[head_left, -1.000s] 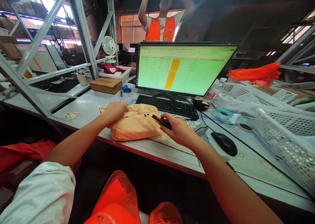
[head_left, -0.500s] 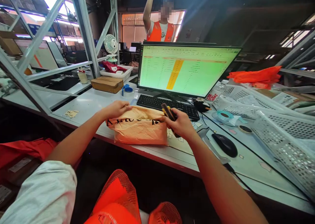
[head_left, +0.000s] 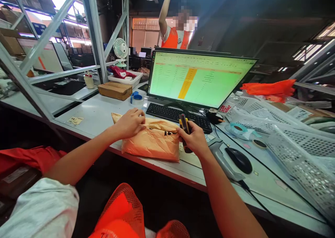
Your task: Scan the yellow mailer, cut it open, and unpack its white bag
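An orange-peach mailing bag [head_left: 151,145] with black lettering lies at the table's front edge, its upper edge creased. My left hand [head_left: 132,122] is closed on the bag's top edge, left of the middle, fingertips curled into the fold. In my right hand [head_left: 195,137] is a black and yellow utility knife [head_left: 186,128], held upright; whether its blade is out cannot be made out. The fingertips of that same hand touch the bag's upper right corner. Behind the bag is a black keyboard [head_left: 167,113], with a grey handheld scanner [head_left: 222,158] right of my right hand.
A monitor [head_left: 201,77] with a spreadsheet stands behind the keyboard. On the right are a black mouse [head_left: 238,160], a tape roll [head_left: 238,127] and white plastic baskets [head_left: 300,158]. A cardboard box [head_left: 115,91] sits back left. Beyond the monitor, a person in an orange vest [head_left: 170,38] raises an arm.
My left hand has moved right and inward along the bag's top edge, folding it over and covering part of the lettering. The knife stays in my right hand, now more upright.
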Available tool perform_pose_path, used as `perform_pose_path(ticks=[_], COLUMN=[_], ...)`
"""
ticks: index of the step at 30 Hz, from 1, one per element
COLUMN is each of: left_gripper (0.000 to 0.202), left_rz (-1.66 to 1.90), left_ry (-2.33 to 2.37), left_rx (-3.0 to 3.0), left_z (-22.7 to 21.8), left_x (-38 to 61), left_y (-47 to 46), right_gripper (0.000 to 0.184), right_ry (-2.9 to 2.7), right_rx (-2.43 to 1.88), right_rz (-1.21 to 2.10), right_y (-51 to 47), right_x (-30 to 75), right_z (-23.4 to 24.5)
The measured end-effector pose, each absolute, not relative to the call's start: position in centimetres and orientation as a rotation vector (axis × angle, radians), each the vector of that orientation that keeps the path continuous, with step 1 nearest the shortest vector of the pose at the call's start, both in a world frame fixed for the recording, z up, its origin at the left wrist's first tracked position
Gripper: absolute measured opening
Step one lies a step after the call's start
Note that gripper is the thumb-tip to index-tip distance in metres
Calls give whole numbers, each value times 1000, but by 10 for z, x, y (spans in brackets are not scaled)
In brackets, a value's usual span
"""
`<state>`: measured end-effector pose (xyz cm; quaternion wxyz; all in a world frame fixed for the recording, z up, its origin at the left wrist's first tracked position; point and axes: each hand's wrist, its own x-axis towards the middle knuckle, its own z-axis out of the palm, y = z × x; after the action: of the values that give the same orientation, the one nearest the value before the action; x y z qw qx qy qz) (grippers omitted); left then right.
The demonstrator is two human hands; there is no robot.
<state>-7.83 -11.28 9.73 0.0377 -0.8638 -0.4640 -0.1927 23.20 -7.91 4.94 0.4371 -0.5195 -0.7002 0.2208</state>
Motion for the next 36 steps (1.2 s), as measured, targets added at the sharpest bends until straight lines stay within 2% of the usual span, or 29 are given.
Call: perform_pose_path(ticks=[5, 11, 18, 23, 26, 30, 36], left_gripper=[23, 36, 40, 45, 43, 41, 29], left_rz=[-920, -734, -567, -465, -459, -437, -391], left_ry=[-1611, -1544, -1395, -1234, -1204, -1417, -1681], left_rx=[-2747, -2579, -2544, -2495, -2490, -2390, -2310], left_z=[98, 84, 95, 96, 93, 97, 111], left_x=[-68, -53, -38, -31, -36, -62, -94], left_y=[-122, -119, -117, -127, -127, -117, -107], right_gripper=[38, 32, 28, 25, 26, 31, 29], right_ry=[-1782, -1795, -2508, -2653, -2645, -2552, -2389], right_rx=[-1410, -1495, -1360, -1473, -1517, -1603, -2013], right_rz=[273, -17, -489, -730, -770, -717, -354], right_y=[-80, -96, -133, -102, -78, -61, -69], right_x=[240, 258, 215, 202, 216, 244, 268], right_z=[46, 66, 101, 100, 93, 78, 13])
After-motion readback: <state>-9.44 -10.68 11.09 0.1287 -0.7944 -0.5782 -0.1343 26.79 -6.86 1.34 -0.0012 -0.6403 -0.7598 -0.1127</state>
